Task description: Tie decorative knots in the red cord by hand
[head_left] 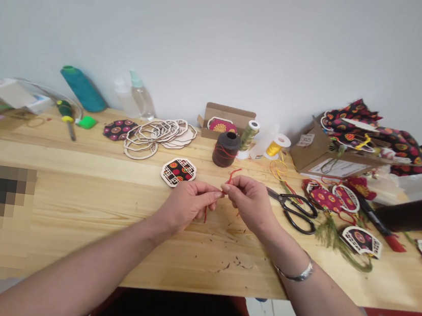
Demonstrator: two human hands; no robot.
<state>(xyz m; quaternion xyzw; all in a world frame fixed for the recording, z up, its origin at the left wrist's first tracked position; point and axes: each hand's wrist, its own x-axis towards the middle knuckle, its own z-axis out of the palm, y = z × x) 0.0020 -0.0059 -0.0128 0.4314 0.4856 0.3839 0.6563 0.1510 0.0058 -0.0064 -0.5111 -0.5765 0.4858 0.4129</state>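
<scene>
A thin red cord (235,173) runs between my two hands above the middle of the wooden table. My left hand (190,204) pinches it between thumb and fingers, and one end hangs down below that hand. Touching fingertips with the left, my right hand (248,199) also pinches the cord, with a loose end sticking up over the thumb. Just behind my left hand lies a framed patterned ornament (178,172) with a pale wooden lattice edge. To the right of my right hand rest black-handled scissors (299,210).
Behind are stacked wooden frames (160,136), a dark thread cone (226,149), a yellow thread spool (276,146) and a small cardboard box (224,113). A screwdriver (68,119) and teal cone (83,88) lie left. At right, finished-looking ornaments (362,241) surround a fabric-filled box (312,145).
</scene>
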